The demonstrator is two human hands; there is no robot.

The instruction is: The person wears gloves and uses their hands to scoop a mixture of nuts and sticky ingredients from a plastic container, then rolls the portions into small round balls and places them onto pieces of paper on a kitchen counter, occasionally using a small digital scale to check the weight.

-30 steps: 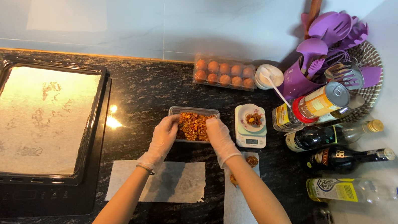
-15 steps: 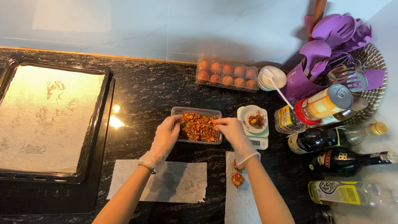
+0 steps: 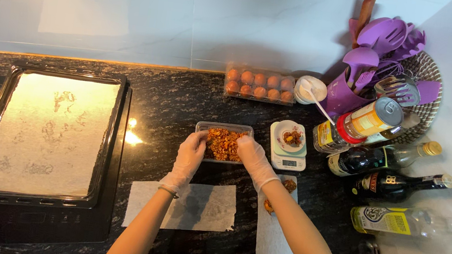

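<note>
A: Where's the tub (image 3: 223, 142)?

B: Middle of the frame, on the dark desk (image 3: 171, 103), just above a sheet of paper (image 3: 193, 206). It's clear plastic, shallow, full of a reddish-brown crumbly mix (image 3: 225, 144).

A: And the hands?

B: Both gloved. The left hand (image 3: 190, 157) cups the tub's left end, fingers curled over the rim into the mix. The right hand (image 3: 252, 156) does the same at the right end. Whether either grip has closed on any mix, I cannot tell; the fingertips are buried.

A: How would that stuff handle?

B: Loose and soft, I'd judge, probably a bit sticky or oily, so it would crumble if pinched hard. A scooping grip from below a clump looks safer than a squeeze. The tub itself seems light and thin-walled, likely to slide on the polished desk, so it's best steadied by its rim or short ends.

A: What's around it?

B: Right of it, a small scale (image 3: 288, 146) with a dab of mix on top. Below that, a second strip of paper (image 3: 275, 242) with two lumps on it. Eggs (image 3: 260, 84) in a carton sit above, bottles (image 3: 391, 187) lie at the right, and a lined tray (image 3: 44, 133) fills the left of the frame
</note>
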